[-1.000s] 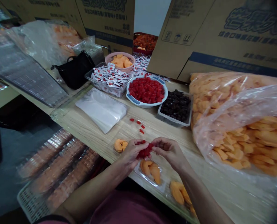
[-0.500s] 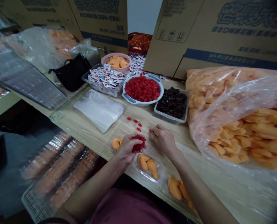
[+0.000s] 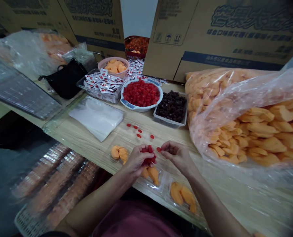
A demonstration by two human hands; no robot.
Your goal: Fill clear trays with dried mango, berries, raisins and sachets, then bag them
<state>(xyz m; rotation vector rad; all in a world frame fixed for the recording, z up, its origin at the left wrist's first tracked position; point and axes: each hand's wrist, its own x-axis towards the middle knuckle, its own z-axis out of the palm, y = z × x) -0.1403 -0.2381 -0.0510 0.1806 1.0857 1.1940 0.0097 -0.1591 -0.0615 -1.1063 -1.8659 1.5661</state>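
My left hand (image 3: 139,159) is closed round a small heap of red pieces (image 3: 150,158) above the table's front part. Just to its right, my right hand (image 3: 174,154) pinches one red piece (image 3: 158,149) between thumb and finger. Beyond the hands, several single red pieces (image 3: 139,131) lie spaced out on clear plastic. Orange pieces sit in clear trays: one tray's pieces (image 3: 119,153) left of my left hand, others (image 3: 152,174) partly hidden below it, and more (image 3: 183,195) near the right forearm.
Behind stand a white bowl of red pieces (image 3: 142,93), a tub of dark pieces (image 3: 171,107), a tray of sachets (image 3: 102,82) and plastic bags (image 3: 95,117). A large bag of orange pieces (image 3: 262,131) fills the right. Cartons (image 3: 218,36) stand at the back.
One more red piece lies on the clear plastic. My right hand now holds a red piece close to my left hand. The view has shifted, so the table things appear further left.
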